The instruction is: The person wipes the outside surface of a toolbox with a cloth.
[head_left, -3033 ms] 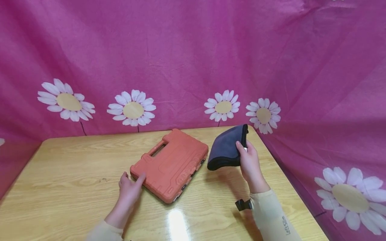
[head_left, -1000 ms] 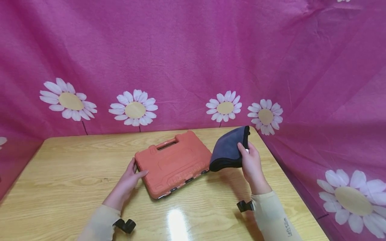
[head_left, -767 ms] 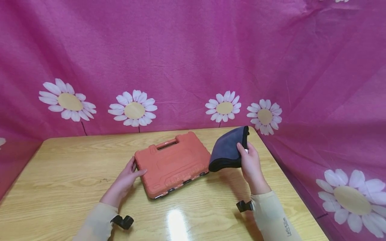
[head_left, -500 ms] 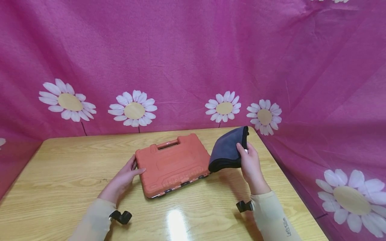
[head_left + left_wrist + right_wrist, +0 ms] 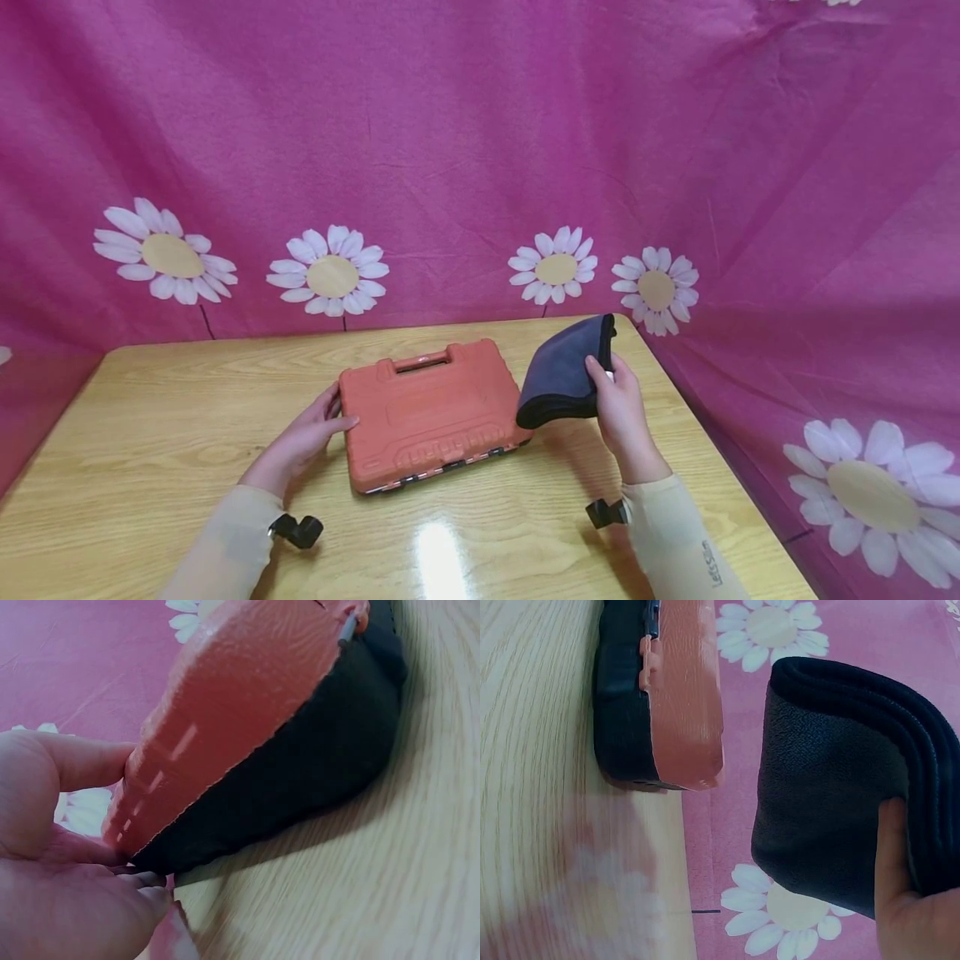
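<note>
An orange hard plastic case with a black lower half lies on the table, its handle towards the back and its dark catches or hinges facing me. My left hand grips its left end, thumb on the orange top and fingers behind the side; the left wrist view shows those fingertips low against the black half. Held above the table to the right is a folded dark grey cloth with black edging. My right hand pinches its right edge, thumb on the near face. The cloth's lower left corner overlaps the case's right end.
The wooden table reaches back to a pink curtain printed with white daisies. The curtain also runs along the right side. A black wrist mount sticks out from the left sleeve, another mount from the right.
The case has turned clockwise, so its handle side now faces the back. My left hand has shifted from its front left corner to the left end. The right hand and cloth stay nearly still.
</note>
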Motion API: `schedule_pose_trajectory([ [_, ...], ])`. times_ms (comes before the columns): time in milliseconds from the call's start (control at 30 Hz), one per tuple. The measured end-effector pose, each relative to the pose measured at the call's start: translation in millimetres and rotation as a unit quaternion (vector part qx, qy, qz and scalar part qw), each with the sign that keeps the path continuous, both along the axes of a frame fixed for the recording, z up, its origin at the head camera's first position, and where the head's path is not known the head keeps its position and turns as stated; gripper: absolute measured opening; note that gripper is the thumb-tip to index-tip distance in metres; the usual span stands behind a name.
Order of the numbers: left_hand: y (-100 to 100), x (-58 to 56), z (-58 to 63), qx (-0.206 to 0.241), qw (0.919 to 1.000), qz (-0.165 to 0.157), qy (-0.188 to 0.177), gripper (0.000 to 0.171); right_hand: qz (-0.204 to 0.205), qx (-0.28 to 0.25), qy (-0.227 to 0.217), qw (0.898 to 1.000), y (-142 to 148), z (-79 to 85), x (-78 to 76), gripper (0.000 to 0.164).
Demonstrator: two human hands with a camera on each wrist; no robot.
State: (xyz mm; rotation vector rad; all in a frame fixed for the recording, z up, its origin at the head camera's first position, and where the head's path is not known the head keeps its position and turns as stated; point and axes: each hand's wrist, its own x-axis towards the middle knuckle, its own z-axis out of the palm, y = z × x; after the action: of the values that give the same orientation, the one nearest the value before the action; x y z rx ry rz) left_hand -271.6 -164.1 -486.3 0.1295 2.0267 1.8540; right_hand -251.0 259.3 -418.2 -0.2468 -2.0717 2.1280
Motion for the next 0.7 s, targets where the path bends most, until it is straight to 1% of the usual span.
schedule_pose_trajectory([
  [367, -0.1, 0.7, 1.9, -0.005, 0.9998, 0.003, 0.020, 0.083, 0.004, 0.002, -0.001, 1.000, 0.2, -1.3, -0.4, 0.047],
  [567, 2.7, 1.4, 3.4, -0.025, 0.9991, 0.019, 0.030, 0.076, 0.008, 0.005, -0.010, 1.000, 0.4, -0.7, 0.2, 0.048],
  [700, 6.0, 1.7, 3.6, -0.038, 0.9981, 0.037, 0.033, 0.072, 0.010, 0.009, -0.012, 1.000, 1.4, -1.0, 0.0, 0.049],
])
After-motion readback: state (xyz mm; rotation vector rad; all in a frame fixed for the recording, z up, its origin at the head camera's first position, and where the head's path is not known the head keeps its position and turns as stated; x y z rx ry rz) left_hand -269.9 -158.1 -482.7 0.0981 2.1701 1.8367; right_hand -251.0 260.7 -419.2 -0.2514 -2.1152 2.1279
